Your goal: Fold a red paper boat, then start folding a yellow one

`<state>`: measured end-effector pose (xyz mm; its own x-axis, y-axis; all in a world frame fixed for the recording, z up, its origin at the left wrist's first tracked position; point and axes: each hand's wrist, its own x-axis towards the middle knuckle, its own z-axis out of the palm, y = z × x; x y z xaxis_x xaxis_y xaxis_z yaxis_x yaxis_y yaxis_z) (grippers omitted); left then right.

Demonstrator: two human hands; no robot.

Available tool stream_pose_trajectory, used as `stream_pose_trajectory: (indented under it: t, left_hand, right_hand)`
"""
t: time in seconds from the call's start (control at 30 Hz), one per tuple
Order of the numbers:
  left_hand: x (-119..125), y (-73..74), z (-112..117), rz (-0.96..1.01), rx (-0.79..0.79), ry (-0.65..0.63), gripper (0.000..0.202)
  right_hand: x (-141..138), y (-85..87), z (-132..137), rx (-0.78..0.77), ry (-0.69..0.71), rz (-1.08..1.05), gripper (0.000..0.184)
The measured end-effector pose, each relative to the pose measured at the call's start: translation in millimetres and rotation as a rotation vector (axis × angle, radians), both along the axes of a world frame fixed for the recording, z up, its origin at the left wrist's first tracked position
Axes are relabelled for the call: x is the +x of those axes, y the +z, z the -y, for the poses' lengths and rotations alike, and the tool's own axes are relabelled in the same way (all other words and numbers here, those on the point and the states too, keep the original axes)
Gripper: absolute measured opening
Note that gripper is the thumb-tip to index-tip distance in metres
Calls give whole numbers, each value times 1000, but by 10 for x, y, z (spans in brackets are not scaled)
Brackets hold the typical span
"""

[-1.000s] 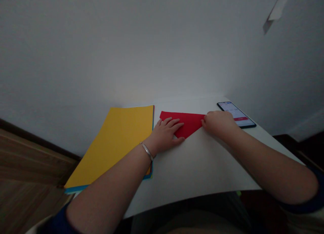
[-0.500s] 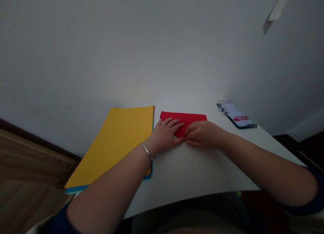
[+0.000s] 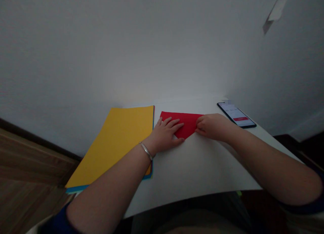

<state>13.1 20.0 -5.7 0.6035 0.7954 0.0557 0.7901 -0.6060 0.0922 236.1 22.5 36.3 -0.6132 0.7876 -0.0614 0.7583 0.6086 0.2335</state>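
A piece of red paper (image 3: 186,121) lies on the white table (image 3: 182,173), its near edges slanting to a point toward me. My left hand (image 3: 167,134) rests on its left side with fingers spread flat, and a silver bangle circles the wrist. At the paper's right slanting edge, my right hand (image 3: 211,126) has its fingers curled and pressed together along that edge. The right corner of the paper is hidden under this hand, so I cannot make out what lies between the fingertips.
A stack of large coloured sheets, yellow on top (image 3: 118,136), covers the table's left side with blue edges showing beneath. To the right lies a phone (image 3: 236,115) with its screen lit. A pale wall (image 3: 157,52) rises behind the table.
My right hand has slid from the paper's near point up along its right edge, away to the right. My left hand has stayed in place on the paper.
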Motion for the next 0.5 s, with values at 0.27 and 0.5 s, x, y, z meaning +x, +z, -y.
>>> stream_pose_trajectory:
  t: [0.27, 0.5]
  left_hand:
    - [-6, 10, 26, -93, 26, 61, 71]
    - [6, -8, 41, -98, -2, 79, 69]
  right_hand:
    - [56, -10, -43, 46, -258, 41, 38]
    - [103, -45, -44, 73, -365, 21, 41]
